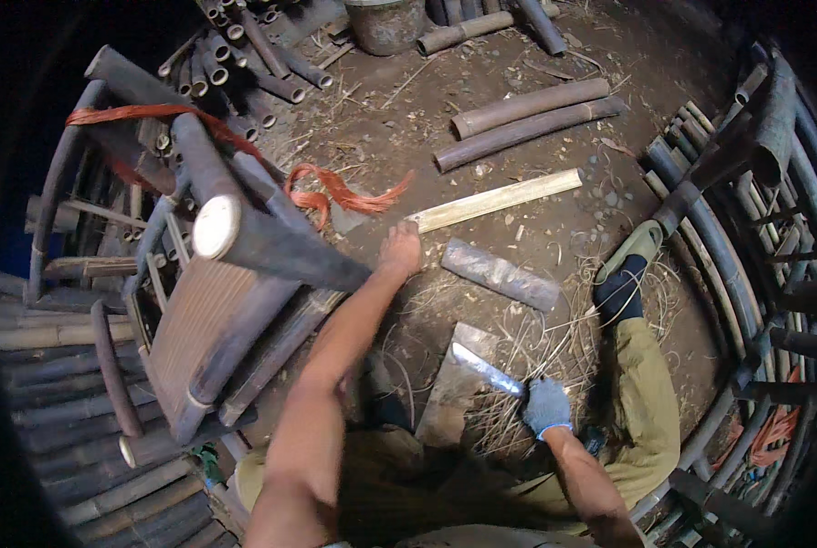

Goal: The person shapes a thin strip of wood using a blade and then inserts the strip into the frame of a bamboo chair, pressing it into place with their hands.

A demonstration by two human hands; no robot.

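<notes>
My bare left hand [401,248] reaches forward and is closed around the near end of a pale split bamboo strip [500,203], which lies along the ground toward the right. In a grey-blue glove, my right hand [547,408] grips a knife, its handle hidden in the fist. The knife's broad, shiny blade [486,368] points left, over a flat piece of wood [456,388]. Between my two hands rests a short worn wooden block [501,274]. Thin bamboo shavings [541,361] are heaped around the glove and beside my right foot.
Close on my left stands a bamboo chair [216,320] with orange twine [344,194] trailing from it. Two dark bamboo lengths [532,110] lie ahead, with a bucket [385,26] behind. Cut bamboo tubes [216,68] are piled far left. Bamboo framework [728,247] lines the right.
</notes>
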